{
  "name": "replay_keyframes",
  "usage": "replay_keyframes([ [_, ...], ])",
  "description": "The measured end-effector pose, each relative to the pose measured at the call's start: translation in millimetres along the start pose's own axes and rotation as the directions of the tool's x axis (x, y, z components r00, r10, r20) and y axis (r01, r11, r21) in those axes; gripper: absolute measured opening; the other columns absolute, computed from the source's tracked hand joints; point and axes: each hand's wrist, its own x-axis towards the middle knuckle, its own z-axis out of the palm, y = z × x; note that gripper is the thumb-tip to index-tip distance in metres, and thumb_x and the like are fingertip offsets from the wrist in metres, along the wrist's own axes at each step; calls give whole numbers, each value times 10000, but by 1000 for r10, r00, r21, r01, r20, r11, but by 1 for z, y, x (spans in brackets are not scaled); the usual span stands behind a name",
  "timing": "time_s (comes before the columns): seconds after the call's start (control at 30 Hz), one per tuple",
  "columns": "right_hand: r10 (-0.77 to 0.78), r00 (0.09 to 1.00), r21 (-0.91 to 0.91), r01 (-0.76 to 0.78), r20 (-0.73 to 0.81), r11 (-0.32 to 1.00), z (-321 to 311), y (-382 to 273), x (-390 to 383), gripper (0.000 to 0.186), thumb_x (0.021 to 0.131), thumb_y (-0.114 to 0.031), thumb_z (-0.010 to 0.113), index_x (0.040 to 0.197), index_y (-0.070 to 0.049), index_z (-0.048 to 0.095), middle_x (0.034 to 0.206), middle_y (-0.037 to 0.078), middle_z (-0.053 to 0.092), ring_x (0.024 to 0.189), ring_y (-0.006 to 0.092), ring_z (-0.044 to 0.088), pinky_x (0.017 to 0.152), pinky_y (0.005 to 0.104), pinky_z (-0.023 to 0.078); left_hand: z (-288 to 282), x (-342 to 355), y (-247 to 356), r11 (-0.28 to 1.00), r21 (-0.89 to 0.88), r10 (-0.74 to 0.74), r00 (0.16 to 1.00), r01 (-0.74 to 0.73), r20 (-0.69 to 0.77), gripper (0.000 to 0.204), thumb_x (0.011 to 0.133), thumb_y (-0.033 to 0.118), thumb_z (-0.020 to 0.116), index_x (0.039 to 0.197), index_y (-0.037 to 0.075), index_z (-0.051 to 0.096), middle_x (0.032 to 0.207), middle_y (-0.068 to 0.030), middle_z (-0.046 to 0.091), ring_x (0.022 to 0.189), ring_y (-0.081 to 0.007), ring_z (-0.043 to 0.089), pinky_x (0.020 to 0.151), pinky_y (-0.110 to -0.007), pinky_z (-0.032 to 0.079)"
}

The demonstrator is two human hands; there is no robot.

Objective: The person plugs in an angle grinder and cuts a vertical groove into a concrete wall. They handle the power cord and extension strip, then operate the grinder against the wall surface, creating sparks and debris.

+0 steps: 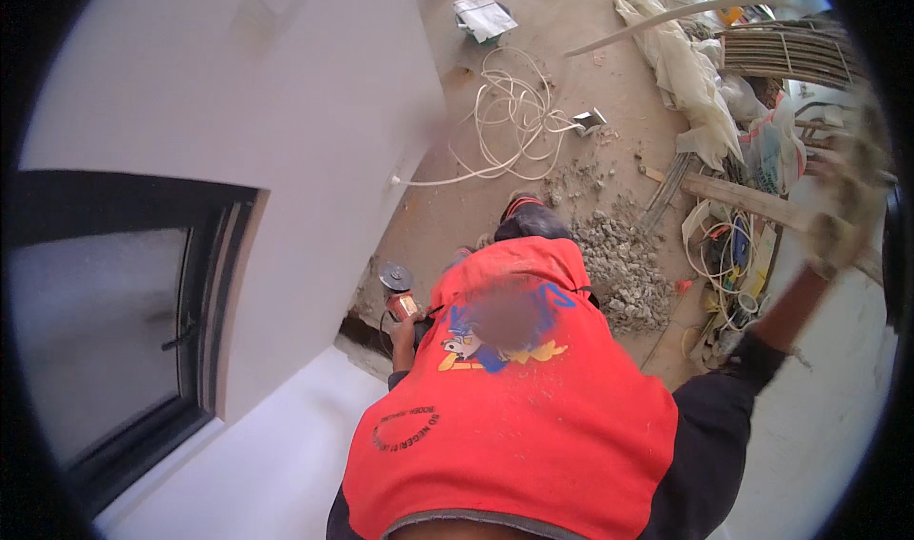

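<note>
I look down at my red top and dark sleeves. My left hand [402,329], low beside my body, grips an orange angle grinder [405,304] with a grey disc [394,277] facing away from me. My right hand [826,243] is raised far out to the right, in front of a wooden plank [733,195]; it and a pale brown shape above it are smeared, so I cannot make out its fingers or what it holds. Grey rubble [619,273] lies by my foot [524,211], and a dark gap [367,335] runs along the floor under the grinder.
A white wall [286,92] with a black-framed window [100,340] stands at my left. Ahead lie tangled white cable [505,111] and a bucket [481,30] topped with white paper. Plastic sheeting [690,92], bent rods [781,54], cables and debris crowd the right side.
</note>
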Motion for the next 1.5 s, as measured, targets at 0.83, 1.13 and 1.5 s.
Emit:
replay_keyframes([
  [0.83,583,812,182,-568,-35,803,36,284,-138,547,860,-475,580,1212,-59,535,1024,127,635,884,268,648,758,423,566,94,-327,-279,918,-4,-397,917,398,-36,673,583,394,785,989,-123,637,1041,-293,653,953,-387,651,788,-448,504],
  [1.13,633,623,527,-382,-461,759,-38,420,-320,355,824,-385,474,975,-110,641,943,79,669,845,280,657,717,410,540,92,-338,-369,933,62,-357,934,355,9,684,579,401,790,1000,-115,632,1052,-296,648,973,-399,645,799,-450,507],
  [1.5,947,229,510,-856,225,86,205,462,-451,372,1010,-239,479,1260,33,435,991,150,594,718,112,616,485,134,456,16,-273,-406,946,68,-317,948,316,4,729,562,415,802,1051,-86,600,1056,-285,643,997,-411,638,841,-457,512],
])
